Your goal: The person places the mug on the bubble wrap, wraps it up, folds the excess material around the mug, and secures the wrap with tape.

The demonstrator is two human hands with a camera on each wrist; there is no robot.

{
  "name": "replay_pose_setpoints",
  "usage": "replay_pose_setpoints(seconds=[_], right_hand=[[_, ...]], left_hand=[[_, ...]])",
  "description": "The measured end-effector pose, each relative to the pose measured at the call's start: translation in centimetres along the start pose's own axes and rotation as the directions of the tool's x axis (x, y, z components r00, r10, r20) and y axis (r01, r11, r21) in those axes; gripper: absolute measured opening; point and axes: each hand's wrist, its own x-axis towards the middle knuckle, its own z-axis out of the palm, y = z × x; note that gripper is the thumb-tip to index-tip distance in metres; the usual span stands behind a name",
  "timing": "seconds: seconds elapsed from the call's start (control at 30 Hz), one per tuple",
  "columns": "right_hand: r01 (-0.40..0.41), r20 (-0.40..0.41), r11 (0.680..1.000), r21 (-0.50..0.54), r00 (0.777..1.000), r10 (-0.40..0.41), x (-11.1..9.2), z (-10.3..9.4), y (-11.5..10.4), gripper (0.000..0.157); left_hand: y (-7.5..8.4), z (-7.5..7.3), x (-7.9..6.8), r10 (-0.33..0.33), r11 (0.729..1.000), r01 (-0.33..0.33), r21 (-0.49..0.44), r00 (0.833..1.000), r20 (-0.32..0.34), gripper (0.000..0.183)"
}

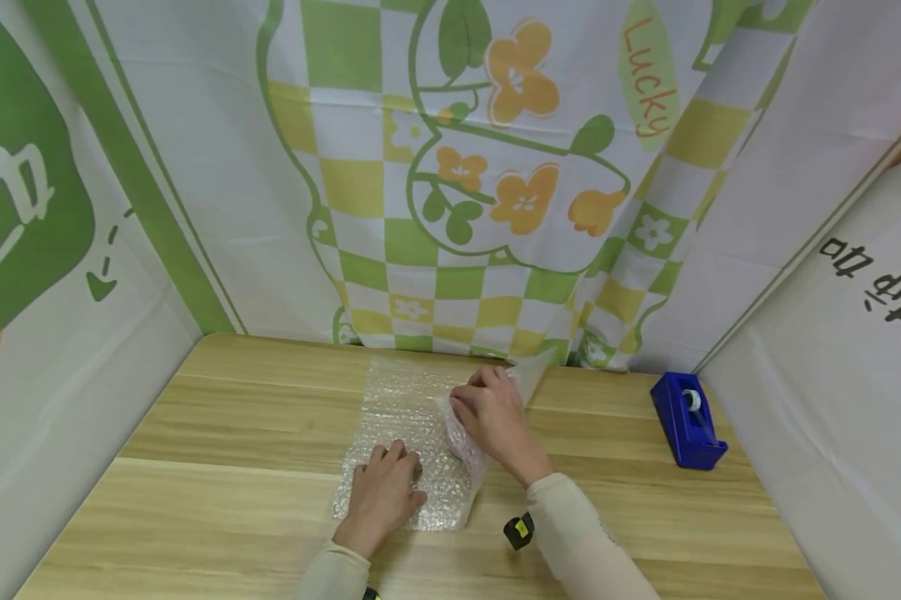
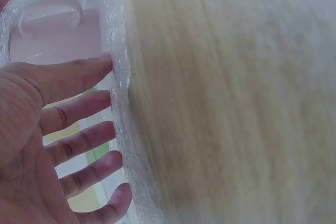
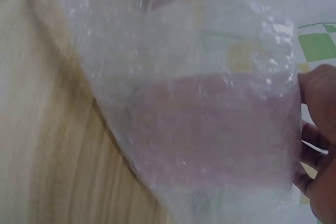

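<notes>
A sheet of bubble wrap (image 1: 412,400) lies on the wooden table, its right part folded over a pink mug. The mug (image 2: 55,43) shows its curved handle in the left wrist view; through the wrap in the right wrist view its body (image 3: 210,129) looks hazy. My left hand (image 1: 386,492) rests on the near left part of the sheet, fingers fairly straight with tips on the plastic. With thumb and fingers my right hand (image 1: 495,417) pinches the folded wrap at the mug's far side.
A blue tape dispenser (image 1: 688,421) stands at the table's right. Close to my right forearm sits a small black and yellow tape measure (image 1: 519,531). A similar black and yellow thing (image 1: 371,593) peeks out by my left sleeve. Patterned curtain (image 1: 450,283) hangs behind the table's back edge.
</notes>
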Motion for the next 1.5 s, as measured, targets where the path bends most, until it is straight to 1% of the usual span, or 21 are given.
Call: replay_pose_setpoints(seconds=[0.13,0.33,0.47,0.63,0.7,0.9,1.07,1.23,1.5], right_hand=[[-0.008,0.074,1.0,-0.008,0.997,0.008,-0.2,-0.5,0.4,0.012],[-0.017,0.196,1.0,0.016,0.981,0.013,-0.4,-1.6,0.9,0.024],[-0.016,0.238,1.0,0.021,0.971,0.011,-0.4,-2.0,1.1,0.03],[-0.044,0.275,0.998,0.038,0.961,0.032,-0.5,-2.0,1.3,0.033],[-0.051,0.277,0.997,0.053,0.96,0.035,-0.6,-2.0,1.3,0.034],[-0.045,0.24,0.995,0.088,0.971,0.023,-0.9,-1.5,1.4,0.033],[-0.055,0.229,0.995,0.086,0.973,0.034,-1.0,-1.1,1.3,0.032],[-0.044,0.221,0.996,0.083,0.975,0.025,-1.0,-1.1,1.2,0.032],[-0.024,0.203,0.998,0.064,0.979,0.011,-1.4,-1.2,1.0,0.03]], left_hand=[[0.1,0.1,0.0,0.001,1.0,-0.001,-0.001,1.0,-0.001,0.028],[0.1,0.2,0.0,0.004,1.0,-0.004,-0.007,1.0,-0.003,0.03],[0.2,0.3,0.1,0.006,1.0,-0.006,-0.007,1.0,-0.009,0.031],[0.2,0.4,0.1,0.008,1.0,-0.008,-0.004,1.0,-0.015,0.032],[0.2,0.4,0.1,0.007,1.0,-0.007,-0.004,1.0,-0.013,0.031],[0.1,0.3,0.1,-0.005,1.0,0.005,-0.009,1.0,0.006,0.032],[-0.3,0.2,0.1,-0.009,1.0,0.01,-0.029,1.0,0.008,0.033],[-0.5,0.0,0.1,-0.013,0.999,0.014,-0.052,1.0,0.019,0.034],[-0.9,-0.5,0.2,0.005,0.997,-0.002,-0.075,0.999,0.043,0.036]])
